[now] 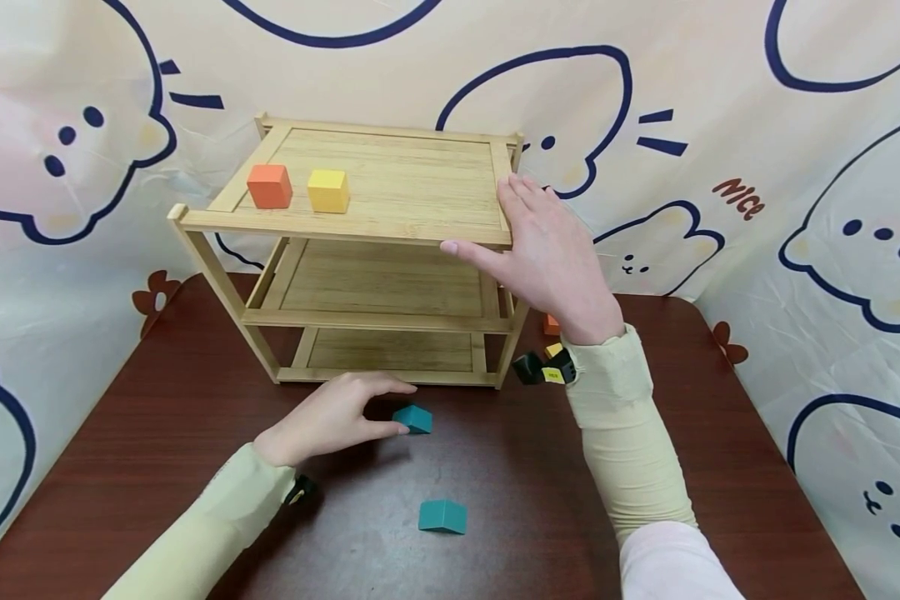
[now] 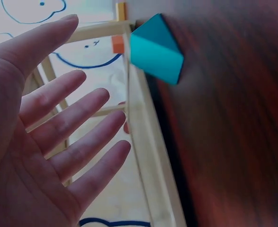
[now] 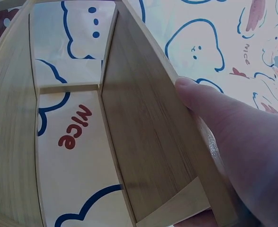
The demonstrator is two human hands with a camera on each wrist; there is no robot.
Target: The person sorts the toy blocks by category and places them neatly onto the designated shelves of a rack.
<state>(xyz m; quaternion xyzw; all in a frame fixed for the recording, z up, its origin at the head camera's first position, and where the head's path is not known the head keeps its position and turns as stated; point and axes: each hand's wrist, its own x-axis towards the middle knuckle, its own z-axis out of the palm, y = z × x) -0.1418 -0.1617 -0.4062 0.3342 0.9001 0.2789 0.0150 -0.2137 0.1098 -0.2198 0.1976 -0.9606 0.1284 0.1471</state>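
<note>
My left hand (image 1: 330, 417) reaches over the table in front of the wooden shelf (image 1: 375, 321), thumb and fingers spread. Right by its thumb tip in the head view lies a teal triangular block (image 1: 414, 419); the left wrist view shows this block (image 2: 157, 49) beyond the fingertips, with nothing in the palm. A second teal triangular block (image 1: 442, 517) sits nearer to me. My right hand (image 1: 551, 246) rests on the top board's right front corner, fingers straight along the right rail and thumb (image 3: 195, 94) against the front edge.
An orange cube (image 1: 269, 187) and a yellow cube (image 1: 328, 192) stand on the top board's left part. Behind my right wrist, an orange block (image 1: 551, 325) and a yellow block (image 1: 553, 350) are partly hidden. Printed curtains (image 1: 720, 108) surround the brown table (image 1: 120, 467).
</note>
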